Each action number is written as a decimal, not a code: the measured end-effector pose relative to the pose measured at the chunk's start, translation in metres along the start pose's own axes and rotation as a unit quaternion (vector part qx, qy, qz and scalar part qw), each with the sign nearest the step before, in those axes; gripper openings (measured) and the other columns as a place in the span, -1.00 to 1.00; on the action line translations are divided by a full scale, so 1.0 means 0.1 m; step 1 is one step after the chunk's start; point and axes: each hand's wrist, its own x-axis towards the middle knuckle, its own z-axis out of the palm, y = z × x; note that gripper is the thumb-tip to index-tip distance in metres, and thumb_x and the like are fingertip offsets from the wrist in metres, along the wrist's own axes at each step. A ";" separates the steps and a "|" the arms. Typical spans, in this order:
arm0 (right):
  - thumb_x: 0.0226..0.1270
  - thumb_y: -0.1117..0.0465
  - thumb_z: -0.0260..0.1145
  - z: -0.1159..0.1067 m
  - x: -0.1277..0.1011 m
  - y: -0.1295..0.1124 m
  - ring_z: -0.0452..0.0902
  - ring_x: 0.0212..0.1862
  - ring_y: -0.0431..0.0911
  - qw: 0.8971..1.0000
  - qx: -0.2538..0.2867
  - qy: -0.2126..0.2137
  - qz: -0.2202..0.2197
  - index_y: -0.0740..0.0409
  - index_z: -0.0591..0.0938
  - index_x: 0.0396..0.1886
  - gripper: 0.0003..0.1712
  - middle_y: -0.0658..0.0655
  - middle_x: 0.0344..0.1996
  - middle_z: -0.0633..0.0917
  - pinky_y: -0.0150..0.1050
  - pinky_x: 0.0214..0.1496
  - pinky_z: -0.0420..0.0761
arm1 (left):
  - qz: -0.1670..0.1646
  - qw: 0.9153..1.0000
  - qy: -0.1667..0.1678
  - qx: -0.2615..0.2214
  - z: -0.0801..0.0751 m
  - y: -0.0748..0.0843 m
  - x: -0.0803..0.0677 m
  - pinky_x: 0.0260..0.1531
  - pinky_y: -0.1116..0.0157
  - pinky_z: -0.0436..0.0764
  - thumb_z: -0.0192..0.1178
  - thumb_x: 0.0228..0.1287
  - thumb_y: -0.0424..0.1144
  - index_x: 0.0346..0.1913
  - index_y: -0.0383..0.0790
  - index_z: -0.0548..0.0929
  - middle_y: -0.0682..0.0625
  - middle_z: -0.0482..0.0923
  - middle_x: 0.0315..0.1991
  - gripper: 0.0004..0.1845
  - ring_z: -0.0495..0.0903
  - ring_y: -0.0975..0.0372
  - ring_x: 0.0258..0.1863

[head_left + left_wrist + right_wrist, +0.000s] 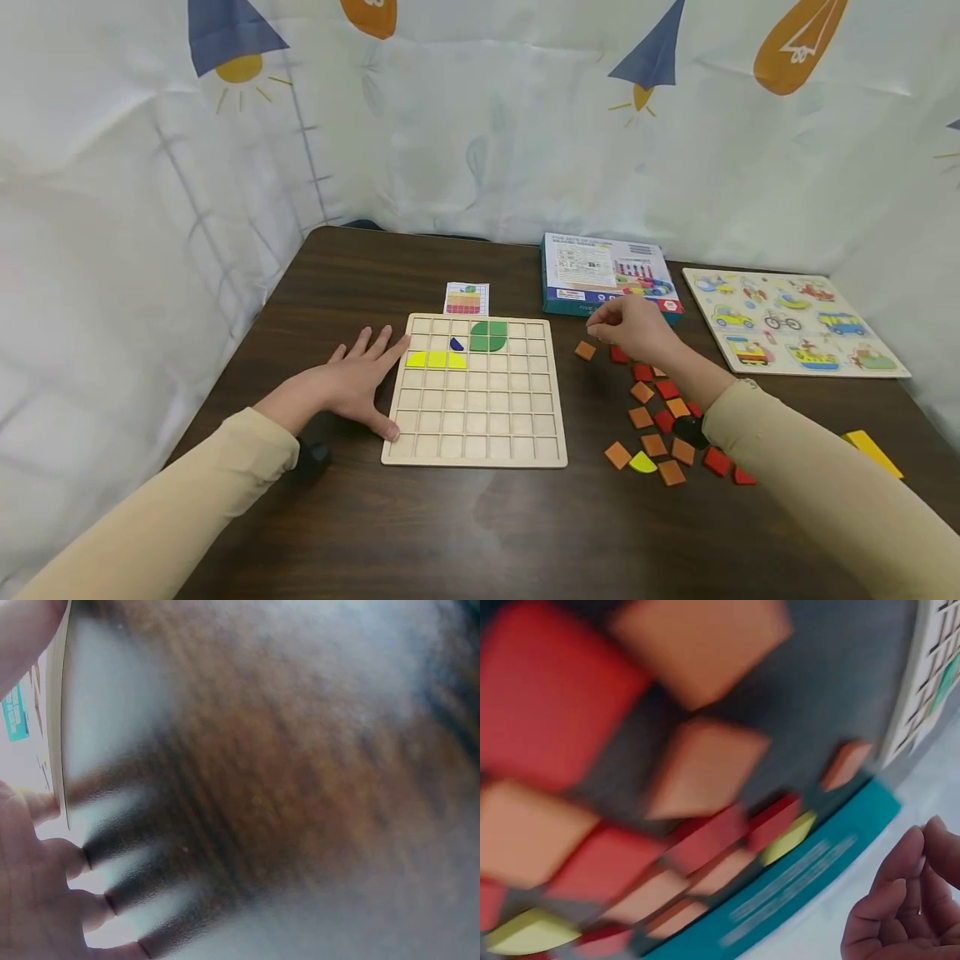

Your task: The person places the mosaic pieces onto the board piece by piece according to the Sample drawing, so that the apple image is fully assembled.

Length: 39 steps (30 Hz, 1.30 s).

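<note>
Where blurred close — yellow block point(787, 838) by box point(810, 870)

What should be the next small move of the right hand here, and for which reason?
Probably lower the right hand onto one loose tile, such as the orange tile near its fingertips. Its curled fingers seem to hold nothing, while the left hand lies flat against the grid board, where most cells are unfilled.

Red and orange wooden tiles point(660, 417) lie scattered right of the gridded board point(476, 392).
</note>
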 end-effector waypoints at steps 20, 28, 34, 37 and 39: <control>0.50 0.22 0.30 -0.23 -0.16 0.65 0.69 -0.12 0.10 0.997 -0.048 0.022 0.055 0.33 0.73 0.01 -0.72 0.34 -0.08 0.77 -0.02 -0.06 0.71 | 0.016 1.000 0.001 -0.004 0.01 -0.03 0.02 0.37 -0.53 -0.16 0.55 -0.21 0.38 0.66 -0.24 -0.22 -0.45 -0.36 0.63 0.56 -0.37 -0.45 0.57; 0.39 0.16 0.41 -0.27 -0.45 1.00 0.64 -0.27 0.01 0.992 -0.103 -0.020 0.072 0.40 0.72 -0.10 -0.67 0.32 -0.22 0.76 -0.11 -0.25 0.65 | 0.018 1.000 0.003 -0.005 -0.01 -0.02 0.00 0.36 -0.53 -0.17 0.57 -0.22 0.36 0.66 -0.26 -0.20 -0.47 -0.36 0.62 0.56 -0.38 -0.47 0.56; 0.34 0.11 0.44 -0.28 -0.61 1.09 0.59 -0.35 -0.03 0.988 -0.131 -0.017 0.077 0.40 0.71 -0.20 -0.63 0.28 -0.32 0.74 -0.11 -0.29 0.62 | 0.022 1.000 0.005 -0.005 -0.01 -0.02 -0.01 0.35 -0.54 -0.17 0.57 -0.23 0.36 0.65 -0.27 -0.19 -0.48 -0.35 0.62 0.56 -0.37 -0.48 0.56; 0.33 0.09 0.45 -0.28 -0.64 1.10 0.58 -0.37 -0.03 0.987 -0.140 -0.013 0.081 0.40 0.71 -0.24 -0.63 0.28 -0.35 0.74 -0.10 -0.28 0.62 | 0.023 1.000 0.005 -0.006 -0.01 -0.02 -0.01 0.35 -0.54 -0.17 0.58 -0.23 0.35 0.65 -0.27 -0.18 -0.49 -0.35 0.62 0.55 -0.37 -0.48 0.56; 0.32 0.09 0.46 -0.27 -0.65 1.10 0.59 -0.37 -0.02 0.986 -0.145 -0.010 0.084 0.42 0.71 -0.24 -0.61 0.30 -0.34 0.75 -0.07 -0.27 0.65 | 0.022 1.000 0.005 -0.006 -0.01 -0.02 -0.01 0.35 -0.54 -0.17 0.58 -0.23 0.35 0.65 -0.27 -0.18 -0.49 -0.35 0.62 0.55 -0.37 -0.48 0.56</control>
